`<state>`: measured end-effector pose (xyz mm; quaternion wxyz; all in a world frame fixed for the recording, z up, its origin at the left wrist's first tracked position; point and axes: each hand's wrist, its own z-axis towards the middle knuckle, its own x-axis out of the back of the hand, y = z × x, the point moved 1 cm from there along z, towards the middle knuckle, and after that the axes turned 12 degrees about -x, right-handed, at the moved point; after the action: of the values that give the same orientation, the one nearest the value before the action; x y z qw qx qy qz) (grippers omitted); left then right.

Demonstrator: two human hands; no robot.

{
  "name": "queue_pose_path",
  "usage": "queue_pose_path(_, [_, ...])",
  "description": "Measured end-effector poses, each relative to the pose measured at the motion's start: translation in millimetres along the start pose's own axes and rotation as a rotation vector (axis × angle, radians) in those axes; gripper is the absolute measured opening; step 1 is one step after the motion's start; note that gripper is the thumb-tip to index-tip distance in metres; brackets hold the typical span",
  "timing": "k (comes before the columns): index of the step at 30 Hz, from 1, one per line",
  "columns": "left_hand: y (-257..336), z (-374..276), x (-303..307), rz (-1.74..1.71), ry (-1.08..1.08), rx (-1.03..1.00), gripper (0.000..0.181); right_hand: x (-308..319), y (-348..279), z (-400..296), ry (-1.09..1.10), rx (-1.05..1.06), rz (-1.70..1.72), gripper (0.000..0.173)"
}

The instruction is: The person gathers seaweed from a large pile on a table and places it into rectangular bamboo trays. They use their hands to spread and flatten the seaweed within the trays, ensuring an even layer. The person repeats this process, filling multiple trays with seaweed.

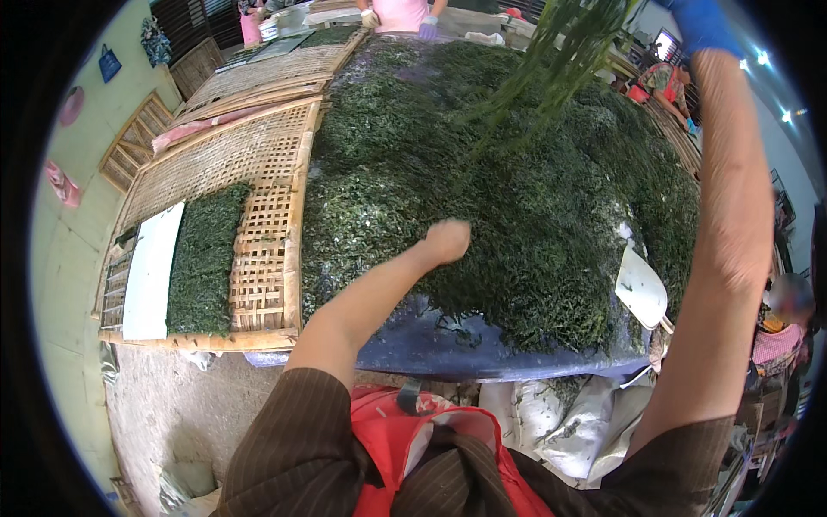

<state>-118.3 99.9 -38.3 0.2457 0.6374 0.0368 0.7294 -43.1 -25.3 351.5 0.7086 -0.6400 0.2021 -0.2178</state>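
Note:
My right hand, in a blue glove [705, 26], is raised high at the top right edge of the view. A bunch of long green strands [565, 52], looking like seaweed, hangs beside it, blurred; the glove's fingers are cut off by the frame, so its grip is not visible. My bare left hand [450, 240] is over the wide layer of dark green strands [517, 194] spread on a blue sheet [452, 355]; its fingers are curled and their tips hidden. Left of it, a woven bamboo rack [263, 258] bears a flat green rectangular mat [207, 262] and a white board [152, 274].
A white scoop [641, 287] lies at the layer's right side. White sacks [575, 426] stand below the table edge. Across the table is a person in a pink apron [400, 14]; other people work at the far left and right. More bamboo racks [258, 71] are behind.

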Motion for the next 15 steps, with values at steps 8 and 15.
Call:
queue_pose_path(8, [32.1, -81.3, 64.1, -0.514, -0.85, 0.231, 0.046, -0.3, 8.2, -10.6, 0.121, -0.036, -0.033, 0.034])
queue_pose_path(15, [25.0, -72.6, 178.5, -0.74, -0.135, 0.126, 0.072, -42.5, 85.0, -2.6, 0.133, -0.178, -0.057, 0.032])
